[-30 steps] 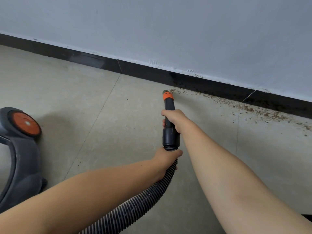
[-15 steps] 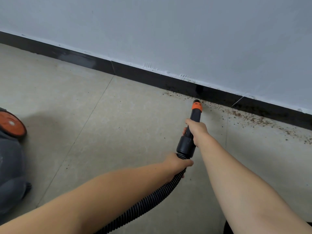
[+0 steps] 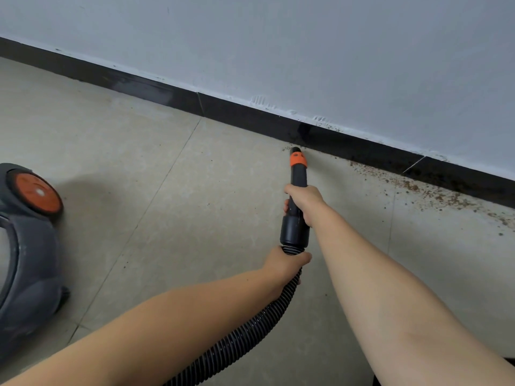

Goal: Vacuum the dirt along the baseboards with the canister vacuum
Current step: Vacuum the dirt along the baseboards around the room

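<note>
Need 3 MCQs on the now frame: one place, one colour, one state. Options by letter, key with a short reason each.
1. Where does most of the dirt lie?
A. left of the nozzle tip
B. right of the nozzle tip, along the baseboard
C. under the canister

2. What colour is the band near the nozzle tip?
A. orange
B. green
C. white

3. What does the left hand do?
A. hangs idle
B. rests on the canister
C. grips the ribbed hose

Key: B, brown specks spread rightward by the baseboard; A, an orange collar sits just behind the tip; C, its fingers wrap the hose below the black cuff, while the right hand holds the nozzle.
</note>
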### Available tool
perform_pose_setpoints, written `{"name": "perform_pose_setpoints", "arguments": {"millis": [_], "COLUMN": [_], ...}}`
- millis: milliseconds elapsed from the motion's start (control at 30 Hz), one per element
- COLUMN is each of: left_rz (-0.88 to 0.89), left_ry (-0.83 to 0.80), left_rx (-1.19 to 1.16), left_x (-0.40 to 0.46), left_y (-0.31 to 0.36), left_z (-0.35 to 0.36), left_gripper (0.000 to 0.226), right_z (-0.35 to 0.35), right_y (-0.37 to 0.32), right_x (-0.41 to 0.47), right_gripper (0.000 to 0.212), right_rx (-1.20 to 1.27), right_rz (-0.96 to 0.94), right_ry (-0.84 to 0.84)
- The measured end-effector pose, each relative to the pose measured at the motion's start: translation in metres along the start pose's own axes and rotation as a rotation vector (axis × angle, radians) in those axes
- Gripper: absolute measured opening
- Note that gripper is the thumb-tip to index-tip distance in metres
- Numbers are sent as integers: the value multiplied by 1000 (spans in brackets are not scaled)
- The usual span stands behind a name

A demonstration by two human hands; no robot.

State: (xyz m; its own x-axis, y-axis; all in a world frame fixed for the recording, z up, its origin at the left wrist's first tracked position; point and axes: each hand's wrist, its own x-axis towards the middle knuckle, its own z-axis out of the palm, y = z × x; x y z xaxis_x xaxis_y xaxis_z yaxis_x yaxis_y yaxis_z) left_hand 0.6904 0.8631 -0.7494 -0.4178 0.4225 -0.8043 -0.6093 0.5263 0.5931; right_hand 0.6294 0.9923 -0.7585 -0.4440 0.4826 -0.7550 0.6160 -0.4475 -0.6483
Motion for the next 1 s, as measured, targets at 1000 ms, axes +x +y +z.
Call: {"name": "perform_pose_setpoints", "arguments": {"millis": [1000], "left_rz": [-29], "left_ry": [-86], "left_rx": [75], "left_x": [11], "left_y": [15], "left_z": [43], "left_gripper": [14], "right_z": [-63], "right_y": [-1], "right_x": [10], "right_gripper": [17], "right_rx": [116], "right_rz": [34], "right_ry": [13]}}
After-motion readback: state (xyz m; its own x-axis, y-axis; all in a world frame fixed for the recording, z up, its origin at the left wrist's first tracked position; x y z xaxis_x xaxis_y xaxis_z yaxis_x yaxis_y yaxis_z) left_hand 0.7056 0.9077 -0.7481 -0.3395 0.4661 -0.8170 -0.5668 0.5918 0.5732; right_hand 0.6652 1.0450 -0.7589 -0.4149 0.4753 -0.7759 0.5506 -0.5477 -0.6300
